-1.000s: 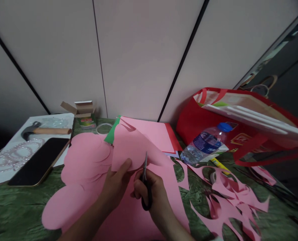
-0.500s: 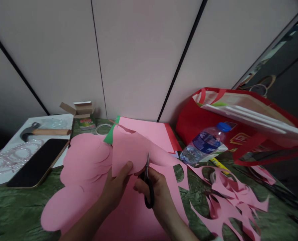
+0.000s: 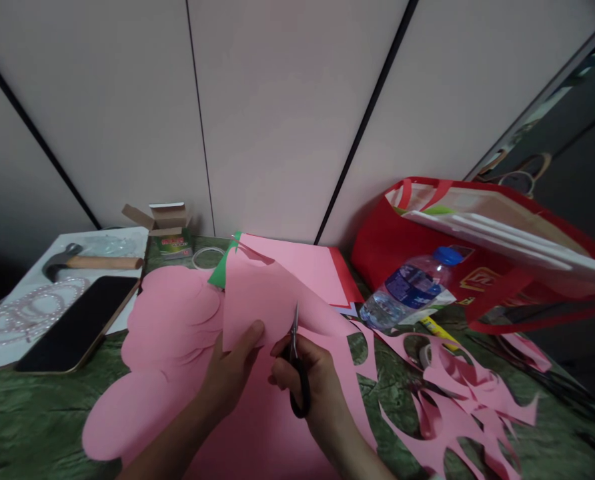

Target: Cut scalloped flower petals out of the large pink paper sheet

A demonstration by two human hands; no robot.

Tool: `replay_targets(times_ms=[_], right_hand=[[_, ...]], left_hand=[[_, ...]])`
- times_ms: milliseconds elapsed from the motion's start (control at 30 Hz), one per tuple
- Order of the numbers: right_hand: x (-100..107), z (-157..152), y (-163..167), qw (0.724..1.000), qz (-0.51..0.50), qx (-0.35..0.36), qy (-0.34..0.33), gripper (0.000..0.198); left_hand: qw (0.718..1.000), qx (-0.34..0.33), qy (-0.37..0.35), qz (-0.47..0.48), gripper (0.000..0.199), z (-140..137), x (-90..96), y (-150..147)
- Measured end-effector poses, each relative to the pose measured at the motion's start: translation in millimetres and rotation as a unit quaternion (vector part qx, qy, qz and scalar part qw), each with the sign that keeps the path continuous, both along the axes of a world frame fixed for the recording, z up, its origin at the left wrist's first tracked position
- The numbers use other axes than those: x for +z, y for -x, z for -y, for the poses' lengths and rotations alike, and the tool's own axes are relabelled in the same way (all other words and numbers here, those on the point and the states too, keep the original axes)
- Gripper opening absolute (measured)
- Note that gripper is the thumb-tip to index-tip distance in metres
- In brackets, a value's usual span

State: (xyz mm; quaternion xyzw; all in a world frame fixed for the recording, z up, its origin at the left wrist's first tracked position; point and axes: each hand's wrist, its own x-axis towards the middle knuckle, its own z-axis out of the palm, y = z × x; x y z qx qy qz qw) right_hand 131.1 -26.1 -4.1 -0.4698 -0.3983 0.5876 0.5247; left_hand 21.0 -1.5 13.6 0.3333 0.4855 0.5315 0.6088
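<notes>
A raised sheet of pink paper is pinched by my left hand, the thumb lying on its near face. My right hand is closed on black-handled scissors, whose blades point up at the right part of this sheet. How far the blades are apart is hard to make out. Beneath both hands lies a larger pink sheet. Cut rounded pink pieces overlap in a pile left of my left hand.
Pink offcuts with round holes lie at right. A water bottle leans against a red bag. At left are a hammer, a phone, beaded strings and an opened small box. More coloured sheets lie behind.
Both hands stay almost where they were. The pink sheet's upper edge has shifted slightly, and the scissors remain at its right part.
</notes>
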Motion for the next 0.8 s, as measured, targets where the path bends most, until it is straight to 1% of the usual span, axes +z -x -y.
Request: replay_targets(times_ms=[133,267,367,433,500,667,800], right_hand=[[-2,-1,0,1.000,-0.004,0.003,-0.005,0.011],[2,0,1,1.000,0.005,0.003,-0.002,0.007],[8,1,3,1.000,0.012,-0.001,0.007,0.009],[11,1,3,1.000,0.012,0.000,0.010,0.010],[12,2,3,1.000,0.012,0.003,0.008,0.011],[6,3,2,1.000,0.006,0.012,-0.008,0.009],[2,3,3,1.000,-0.003,0.012,0.001,0.008]], left_hand=[[1.000,0.016,0.007,0.015,0.019,-2,-3.0,1],[0.998,0.007,-0.017,0.067,0.015,-4,-10.1,2],[0.999,0.008,-0.016,0.049,0.014,-4,-11.7,4],[0.999,0.016,-0.010,0.026,0.016,-4,-10.5,4],[0.999,0.016,-0.016,0.024,0.016,-4,-9.0,4],[0.999,-0.002,-0.034,0.037,0.013,-5,-8.0,6],[0.999,-0.008,-0.044,0.028,0.011,-6,-11.2,8]])
